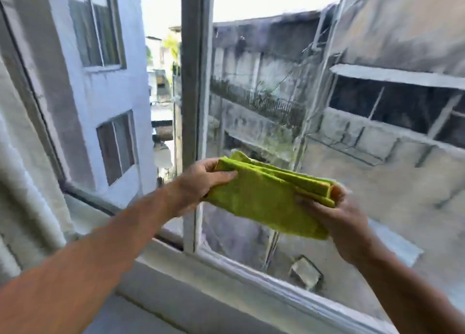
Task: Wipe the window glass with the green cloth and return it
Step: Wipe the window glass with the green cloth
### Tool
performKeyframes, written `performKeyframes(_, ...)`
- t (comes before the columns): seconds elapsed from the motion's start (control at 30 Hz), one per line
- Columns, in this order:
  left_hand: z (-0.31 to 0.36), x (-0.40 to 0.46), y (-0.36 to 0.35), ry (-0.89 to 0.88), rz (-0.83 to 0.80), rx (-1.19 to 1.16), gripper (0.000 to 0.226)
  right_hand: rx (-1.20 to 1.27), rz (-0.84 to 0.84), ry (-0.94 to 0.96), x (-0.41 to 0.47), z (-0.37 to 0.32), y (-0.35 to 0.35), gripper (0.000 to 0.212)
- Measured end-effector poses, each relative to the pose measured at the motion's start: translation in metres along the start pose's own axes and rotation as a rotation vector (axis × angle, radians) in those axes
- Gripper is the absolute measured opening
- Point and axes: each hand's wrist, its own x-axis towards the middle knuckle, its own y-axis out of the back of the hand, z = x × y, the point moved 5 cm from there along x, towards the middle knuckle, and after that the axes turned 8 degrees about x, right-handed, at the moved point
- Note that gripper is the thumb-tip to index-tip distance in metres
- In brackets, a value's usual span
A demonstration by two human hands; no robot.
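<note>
Right now both hands hold one green cloth, folded into several layers, up in front of the window glass but not clearly touching it. Left hand pinches the cloth's left end, thumb on top, fingers underneath. Right hand clamps the right end, fingers closed round the stacked edges.

Cloth spans between the two grips, long axis running left-to-right and tilting down a bit toward the right hand; loose lower edge hangs below both grips. Glass lies straight beyond the cloth, away from the person, w/ the upright frame bar just behind the left grip. Neither hand looks obviously nearer the pane; the right pane is ahead of the right hand.

Count: 1 cloth, 2 hands, 1 frame bar, 2 panes approx. (left one blurry).

Judgement: wiping not started yet; the next move probably means pressing the flat fold fwd onto the glass.
</note>
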Motion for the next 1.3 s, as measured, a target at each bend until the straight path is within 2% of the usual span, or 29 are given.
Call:
performKeyframes(0.2, 0.218, 0.054, -0.149, -0.489, -0.162, 0.26, 0.02, -0.104, 0.322, 0.43, -0.016, -0.182, 0.157, 0.033)
performKeyframes(0.33, 0.312, 0.053, -0.193, -0.763, -0.13, 0.429, 0.024, -0.315, 0.556, 0.69, -0.016, -0.262, 0.205, 0.031)
performKeyframes(0.4, 0.342, 0.051, -0.205, -0.91, -0.019, 0.502, 0.023, -0.643, 0.75, 0.813, -0.015, -0.286, 0.213, 0.038)
performKeyframes(0.47, 0.36, 0.052, -0.216, -1.071, 0.139, 0.633, 0.03, -1.113, 0.938, 0.923, -0.007, -0.296, 0.209, 0.06)
performKeyframes(0.5, 0.363, 0.054, -0.218, -1.129, 0.234, 0.709, 0.034, -1.328, 0.952, 1.021, -0.002, -0.298, 0.199, 0.067)
performKeyframes(0.53, 0.364, 0.056, -0.219, -1.163, 0.332, 0.775, 0.039, -1.522, 0.869, 1.154, 0.004, -0.297, 0.185, 0.066)
performKeyframes(0.6, 0.362, 0.062, -0.214, -1.21, 0.492, 0.869, 0.05, -1.798, 0.455, 1.372, 0.019, -0.287, 0.159, 0.054)
performKeyframes(0.63, 0.361, 0.065, -0.211, -1.233, 0.531, 0.907, 0.055, -1.861, 0.277, 1.376, 0.026, -0.282, 0.154, 0.051)
performKeyframes(0.67, 0.36, 0.068, -0.207, -1.259, 0.556, 0.957, 0.06, -1.905, 0.19, 1.305, 0.032, -0.278, 0.151, 0.052)
performKeyframes(0.77, 0.367, 0.074, -0.19, -1.388, 0.779, 1.166, 0.061, -1.929, 0.222, 1.075, 0.042, -0.271, 0.154, 0.055)
performKeyframes(0.83, 0.371, 0.082, -0.177, -1.352, 0.928, 1.246, 0.062, -1.887, 0.273, 1.034, 0.044, -0.266, 0.15, 0.058)
performKeyframes(0.87, 0.371, 0.089, -0.174, -1.302, 0.946, 1.293, 0.064, -1.87, 0.313, 1.041, 0.044, -0.265, 0.149, 0.059)
performKeyframes(0.93, 0.369, 0.102, -0.172, -1.246, 0.932, 1.375, 0.067, -1.855, 0.459, 1.069, 0.048, -0.264, 0.152, 0.058)
performKeyframes(1.0, 0.367, 0.111, -0.172, -1.267, 0.94, 1.383, 0.068, -1.784, 0.674, 1.055, 0.052, -0.268, 0.169, 0.063)
performKeyframes(1.1, 0.368, 0.117, -0.171, -1.333, 0.988, 1.352, 0.067, -1.525, 0.975, 0.941, 0.049, -0.282, 0.209, 0.068)
performKeyframes(1.17, 0.369, 0.12, -0.17, -1.346, 1.023, 1.348, 0.067, -1.402, 1.096, 0.9, 0.051, -0.291, 0.213, 0.069)
performKeyframes(1.23, 0.368, 0.12, -0.172, -1.356, 1.03, 1.345, 0.068, -1.36, 1.132, 0.931, 0.062, -0.29, 0.185, 0.068)
performKeyframes(1.27, 0.368, 0.121, -0.171, -1.362, 1.032, 1.341, 0.068, -1.397, 1.075, 0.995, 0.072, -0.28, 0.16, 0.067)
performKeyframes(1.3, 0.368, 0.121, -0.17, -1.367, 1.036, 1.341, 0.068, -1.478, 0.949, 1.081, 0.083, -0.261, 0.132, 0.067)
